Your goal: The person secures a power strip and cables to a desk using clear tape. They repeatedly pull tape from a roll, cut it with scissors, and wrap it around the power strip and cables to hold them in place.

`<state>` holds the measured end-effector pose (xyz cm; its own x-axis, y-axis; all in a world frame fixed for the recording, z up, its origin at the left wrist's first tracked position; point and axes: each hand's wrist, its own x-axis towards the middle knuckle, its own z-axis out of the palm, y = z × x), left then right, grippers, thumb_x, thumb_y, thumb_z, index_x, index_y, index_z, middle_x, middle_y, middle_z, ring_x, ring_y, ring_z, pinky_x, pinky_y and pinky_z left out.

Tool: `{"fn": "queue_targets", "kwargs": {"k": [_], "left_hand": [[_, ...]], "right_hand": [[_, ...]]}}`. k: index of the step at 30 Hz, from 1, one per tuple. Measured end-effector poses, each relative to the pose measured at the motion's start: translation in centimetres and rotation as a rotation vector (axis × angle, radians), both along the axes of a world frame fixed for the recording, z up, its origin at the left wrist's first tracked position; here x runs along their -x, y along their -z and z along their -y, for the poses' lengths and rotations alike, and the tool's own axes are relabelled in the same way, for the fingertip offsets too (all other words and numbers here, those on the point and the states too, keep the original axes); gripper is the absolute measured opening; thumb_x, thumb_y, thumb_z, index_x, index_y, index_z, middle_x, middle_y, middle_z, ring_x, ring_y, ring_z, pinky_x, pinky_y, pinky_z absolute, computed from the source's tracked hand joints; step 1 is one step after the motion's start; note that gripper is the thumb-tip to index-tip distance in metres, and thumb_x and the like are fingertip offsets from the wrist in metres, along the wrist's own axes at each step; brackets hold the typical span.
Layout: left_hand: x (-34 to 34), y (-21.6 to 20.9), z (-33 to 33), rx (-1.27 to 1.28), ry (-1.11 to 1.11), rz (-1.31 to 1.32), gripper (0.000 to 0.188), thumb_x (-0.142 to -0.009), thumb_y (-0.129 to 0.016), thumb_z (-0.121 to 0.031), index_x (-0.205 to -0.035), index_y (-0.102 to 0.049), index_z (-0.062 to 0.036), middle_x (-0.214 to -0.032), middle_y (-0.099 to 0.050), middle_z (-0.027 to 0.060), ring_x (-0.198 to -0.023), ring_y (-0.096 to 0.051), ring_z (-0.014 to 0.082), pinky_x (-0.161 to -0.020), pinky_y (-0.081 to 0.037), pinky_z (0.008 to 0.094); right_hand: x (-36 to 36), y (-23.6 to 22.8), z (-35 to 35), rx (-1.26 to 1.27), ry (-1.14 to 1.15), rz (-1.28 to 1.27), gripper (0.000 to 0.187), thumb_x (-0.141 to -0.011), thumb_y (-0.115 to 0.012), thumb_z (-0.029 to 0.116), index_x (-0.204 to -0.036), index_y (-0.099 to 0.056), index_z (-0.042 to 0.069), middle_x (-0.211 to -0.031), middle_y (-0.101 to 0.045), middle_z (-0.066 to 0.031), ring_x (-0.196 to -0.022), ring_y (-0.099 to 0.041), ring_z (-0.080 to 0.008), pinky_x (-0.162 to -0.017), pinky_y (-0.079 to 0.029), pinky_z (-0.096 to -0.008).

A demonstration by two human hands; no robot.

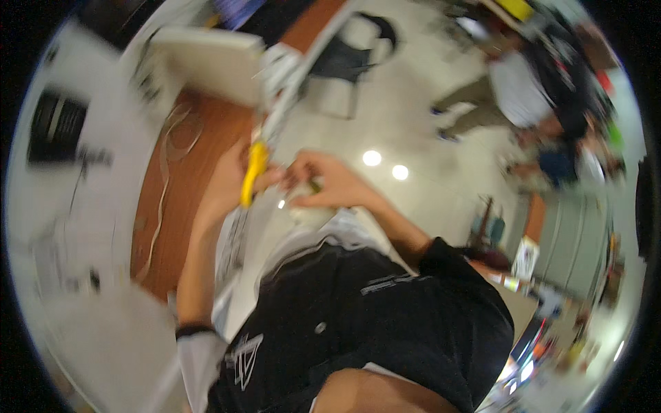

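My left hand point(227, 180) is closed around a pair of scissors point(255, 173), of which mainly the bright yellow handle shows; motion blur smears the rest. Close beside it on the right, my right hand point(329, 180) has its fingers curled in a pinch. Something small and dark greenish shows between its thumb and fingers, too blurred to name. The fingertips of both hands nearly meet in front of my body, above my lap. What lies between them cannot be made out.
A brown desk top point(196, 148) with a pale cable point(164, 172) lies to the left, below a cream panel point(213, 58). Beyond my hands stands a black chair point(348, 55). People point(520, 89) are at the upper right, near a grey cabinet point(571, 241).
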<state>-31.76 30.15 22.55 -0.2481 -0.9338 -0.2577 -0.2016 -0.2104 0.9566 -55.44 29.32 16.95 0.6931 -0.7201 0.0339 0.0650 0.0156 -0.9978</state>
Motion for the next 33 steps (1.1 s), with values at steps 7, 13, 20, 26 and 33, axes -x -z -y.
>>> {"fn": "queue_targets", "kwargs": {"k": [7, 13, 20, 26, 33], "left_hand": [[-7.9, -3.2, -0.3, -0.005, -0.199, 0.132, 0.063, -0.082, -0.089, -0.036, -0.123, -0.057, -0.0004, -0.102, -0.072, 0.0094, -0.088, -0.067, 0.0144, -0.077, -0.052, 0.0286], [-10.2, -4.9, 1.0, 0.052, -0.42, 0.091, 0.06, -0.083, -0.086, -0.044, -0.117, -0.061, -0.0022, -0.087, -0.067, 0.0029, -0.08, -0.063, 0.011, -0.069, -0.049, 0.0258], [-12.5, -5.7, 1.6, 0.037, -0.503, 0.147, 0.054, -0.08, -0.09, -0.025, -0.119, -0.061, -0.0015, -0.095, -0.068, 0.0042, -0.081, -0.064, 0.0107, -0.074, -0.051, 0.026], [-15.5, -5.5, 0.5, 0.065, -0.658, 0.357, 0.051, -0.082, -0.088, -0.017, -0.121, -0.06, -0.001, -0.093, -0.07, 0.0047, -0.085, -0.066, 0.0108, -0.073, -0.054, 0.0285], [-19.0, -8.6, -1.1, 0.126, -0.753, 0.638, 0.046, -0.085, -0.085, -0.01, -0.122, -0.059, -0.0012, -0.092, -0.073, 0.0059, -0.088, -0.07, 0.0125, -0.076, -0.054, 0.0285]], "right_hand": [[-8.0, -4.4, 5.3, 0.041, -0.195, 0.031, 0.045, -0.077, -0.084, 0.001, -0.086, -0.042, 0.01, -0.105, -0.072, -0.0124, -0.108, -0.069, -0.0202, -0.098, -0.052, -0.0352], [-11.2, -5.8, 11.5, 0.116, -0.406, 0.086, 0.046, -0.079, -0.084, -0.001, -0.092, -0.042, 0.012, -0.11, -0.071, -0.0137, -0.114, -0.067, -0.0223, -0.104, -0.049, -0.0378], [-16.5, -5.3, 15.5, 0.1, -0.58, 0.071, 0.045, -0.08, -0.085, 0.003, -0.093, -0.043, 0.011, -0.107, -0.069, -0.011, -0.112, -0.068, -0.0206, -0.1, -0.051, -0.0358], [-21.7, -4.5, 16.1, 0.122, -0.733, 0.08, 0.052, -0.079, -0.089, 0.012, -0.1, -0.042, 0.01, -0.097, -0.064, -0.0077, -0.106, -0.062, -0.0168, -0.093, -0.049, -0.0324], [-27.3, -3.5, 15.6, 0.24, -0.751, 0.067, 0.061, -0.08, -0.09, 0.025, -0.108, -0.039, 0.009, -0.105, -0.058, -0.0075, -0.098, -0.055, -0.0154, -0.085, -0.046, -0.0313]]}}
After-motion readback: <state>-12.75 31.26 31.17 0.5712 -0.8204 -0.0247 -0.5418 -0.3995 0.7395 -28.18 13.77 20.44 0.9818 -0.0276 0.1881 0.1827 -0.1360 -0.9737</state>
